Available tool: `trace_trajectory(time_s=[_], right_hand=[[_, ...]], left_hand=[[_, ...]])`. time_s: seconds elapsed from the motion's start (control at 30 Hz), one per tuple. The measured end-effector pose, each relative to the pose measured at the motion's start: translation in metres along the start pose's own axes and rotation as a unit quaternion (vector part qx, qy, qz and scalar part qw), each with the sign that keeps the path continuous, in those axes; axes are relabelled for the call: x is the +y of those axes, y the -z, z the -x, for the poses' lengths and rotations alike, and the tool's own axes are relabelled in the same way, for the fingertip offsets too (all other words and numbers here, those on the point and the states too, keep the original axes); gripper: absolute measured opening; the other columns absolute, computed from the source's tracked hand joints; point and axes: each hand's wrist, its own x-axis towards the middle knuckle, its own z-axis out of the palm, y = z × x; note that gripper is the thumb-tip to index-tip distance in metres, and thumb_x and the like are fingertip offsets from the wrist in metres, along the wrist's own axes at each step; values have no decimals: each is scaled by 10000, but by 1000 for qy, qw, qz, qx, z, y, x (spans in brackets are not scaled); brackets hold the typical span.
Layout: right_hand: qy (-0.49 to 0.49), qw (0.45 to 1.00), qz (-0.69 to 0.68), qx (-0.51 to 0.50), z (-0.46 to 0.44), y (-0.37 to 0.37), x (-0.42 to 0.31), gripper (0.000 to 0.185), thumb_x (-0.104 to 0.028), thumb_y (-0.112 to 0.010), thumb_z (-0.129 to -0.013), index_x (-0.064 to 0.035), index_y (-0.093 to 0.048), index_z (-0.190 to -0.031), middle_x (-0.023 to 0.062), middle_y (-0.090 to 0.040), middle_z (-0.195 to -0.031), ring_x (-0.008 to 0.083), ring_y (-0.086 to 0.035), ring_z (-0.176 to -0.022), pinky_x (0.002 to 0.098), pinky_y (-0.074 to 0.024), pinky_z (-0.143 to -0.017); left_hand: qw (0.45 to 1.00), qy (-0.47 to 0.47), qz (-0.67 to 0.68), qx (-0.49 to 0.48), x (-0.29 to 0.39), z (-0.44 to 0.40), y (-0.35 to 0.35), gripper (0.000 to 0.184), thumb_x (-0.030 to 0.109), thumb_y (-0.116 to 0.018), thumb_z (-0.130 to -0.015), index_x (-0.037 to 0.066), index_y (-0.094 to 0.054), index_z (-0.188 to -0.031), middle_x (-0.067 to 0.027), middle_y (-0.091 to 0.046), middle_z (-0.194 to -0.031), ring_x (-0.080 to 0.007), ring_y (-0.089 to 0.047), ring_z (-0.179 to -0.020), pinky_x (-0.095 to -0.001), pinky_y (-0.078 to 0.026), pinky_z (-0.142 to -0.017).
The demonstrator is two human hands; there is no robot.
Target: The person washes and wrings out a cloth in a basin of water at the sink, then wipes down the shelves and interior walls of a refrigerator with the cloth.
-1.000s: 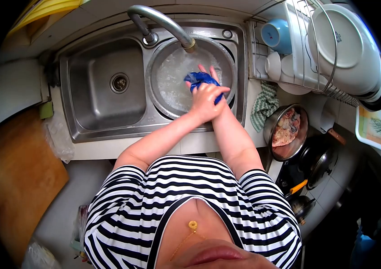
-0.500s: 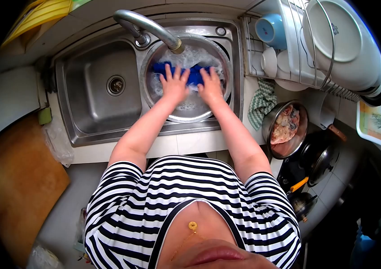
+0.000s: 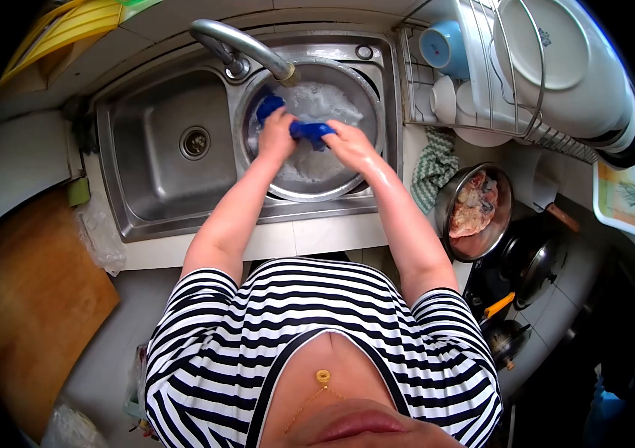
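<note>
A wet blue cloth (image 3: 310, 132) is stretched between my two hands, above a round metal basin (image 3: 308, 197) of foamy water (image 3: 325, 101). My left hand (image 3: 278, 136) is closed around its left part, and a bunched end sticks out past the fingers toward the upper left. Around the other end, my right hand (image 3: 349, 145) is closed, its wrist wet and shiny. The basin sits in the right bowl of a steel double sink (image 3: 183, 224). Over the basin's far rim hangs the curved faucet (image 3: 246, 45).
On the left, the second sink bowl has a drain (image 3: 195, 142). A dish rack (image 3: 474, 133) with bowls and plates stands at right. Below it lie a checkered green cloth (image 3: 435, 168) and a metal bowl of raw meat (image 3: 474, 205). Pans (image 3: 534, 269) sit farther right.
My hands were spread over the blue cloth in the basin. Now both are closed on it, and the cloth is bunched and drawn out between them.
</note>
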Motion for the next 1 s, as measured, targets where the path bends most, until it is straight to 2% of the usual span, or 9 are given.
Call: trace_trajectory(time_s=[0.17,0.27,0.37,0.5,0.57,0.7,0.8,0.93,1.0], right_hand=[[57,948,-312,34,35,36,-27,271,-157,-473,-901,-24,-514,-1133,42,-584,-988,140,-546,-901,293,-444,-798],[40,861,-505,50,35,49,-27,291,-126,-404,-933,-2,-460,-1190,96,-559,-1109,205,-543,-1029,350,-438,-903],[16,840,-539,53,17,55,-9,304,-159,-412,-935,-2,-463,-1190,104,-566,-1087,204,-553,-993,335,-443,-883],[-48,928,-345,131,-26,41,44,332,-165,-479,-896,-52,-478,-1208,111,-581,-1044,168,-573,-903,287,-454,-810],[-39,967,-198,155,-48,28,82,348,-161,-504,-881,-79,-496,-1220,131,-581,-1055,156,-568,-896,262,-440,-797],[68,957,262,105,-40,-22,101,542,-193,-558,-819,-109,-393,-1328,229,-427,-1291,355,-417,-1197,371,-333,-1011],[-2,915,404,-11,-15,-43,84,605,-201,-573,-788,-161,-362,-1354,218,-306,-1391,397,-331,-1256,400,-278,-1051],[31,991,1,128,-55,-53,124,654,-258,-552,-811,-184,-272,-1398,153,-243,-1442,371,-235,-1314,529,-216,-1046],[-186,807,-548,119,-42,-37,59,675,-377,-503,-844,-134,-226,-1410,135,-311,-1415,332,-284,-1300,516,-228,-1045]], left_hand=[[977,55,192,80,8,-8,73,308,-52,-573,-687,75,-572,-968,-88,-605,-927,-228,-585,-879,-290,-457,-781],[850,128,509,33,-9,-14,111,227,-7,-505,-822,43,-513,-1043,-17,-601,-888,-58,-544,-803,-197,-426,-738],[858,116,500,14,14,-24,135,183,45,-513,-857,41,-530,-1039,-2,-592,-851,-42,-529,-780,-188,-419,-705],[976,126,177,-6,0,-38,113,237,80,-522,-844,81,-577,-1074,-86,-605,-805,-144,-591,-800,-253,-455,-740],[998,15,58,-37,-22,-39,74,367,137,-578,-794,127,-537,-1159,-171,-518,-1126,-293,-524,-1051,-365,-441,-866],[940,39,-195,-278,20,-18,42,1036,265,-803,-577,240,-187,-1409,-150,-156,-1464,-393,-271,-1281,-504,-361,-973],[902,-3,-281,-328,23,-7,20,927,191,-757,-621,217,-244,-1394,-156,-264,-1410,-370,-337,-1238,-485,-384,-950],[964,207,-7,-168,-11,-14,-28,678,84,-659,-661,132,-414,-1291,-187,-345,-1346,-385,-399,-1177,-429,-389,-948],[959,131,142,-208,13,-13,-25,448,23,-568,-664,43,-541,-1111,-227,-395,-1293,-410,-433,-1121,-385,-382,-950]])
